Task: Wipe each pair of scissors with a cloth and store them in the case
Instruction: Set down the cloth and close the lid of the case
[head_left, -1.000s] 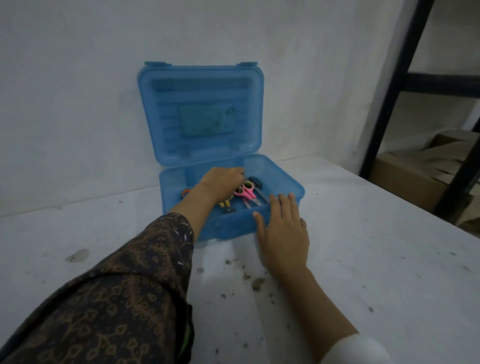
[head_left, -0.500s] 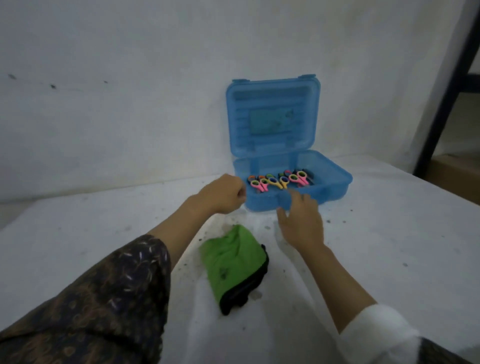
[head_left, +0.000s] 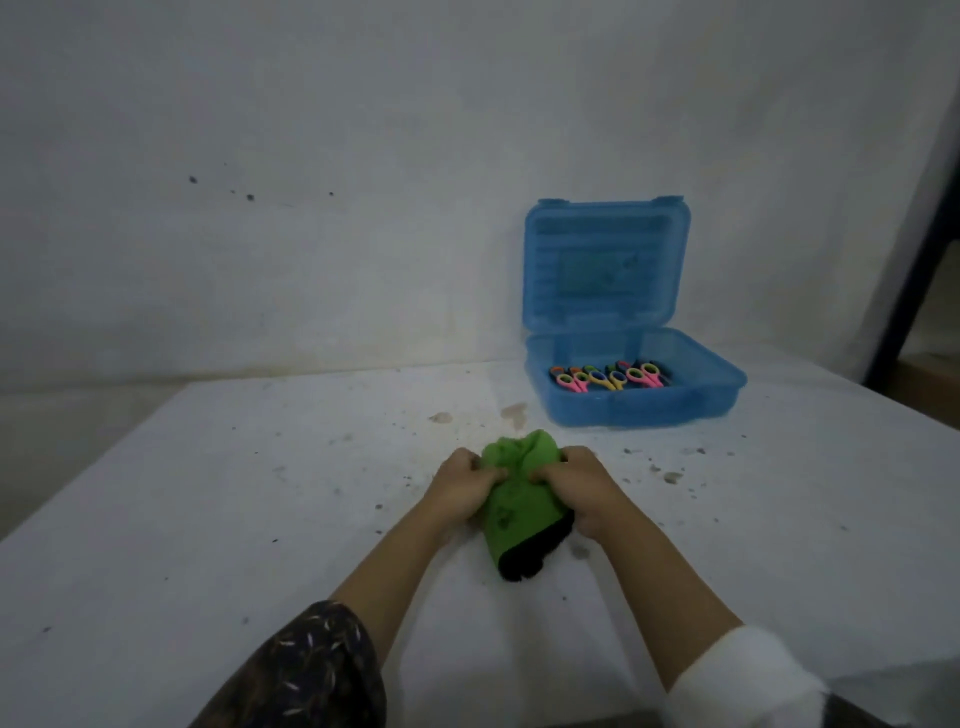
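The green cloth lies bunched on the counter, long axis from 12 to 5 o'clock, black edge nearest the person; the left hand clutches its 9 o'clock side, the right hand its 3 o'clock side, each grip closed on fabric; at 1 o'clock, well apart, scissors lie in the open blue case, handles toward 6 o'clock.

Translucent plastic case, soft cloth, matt table
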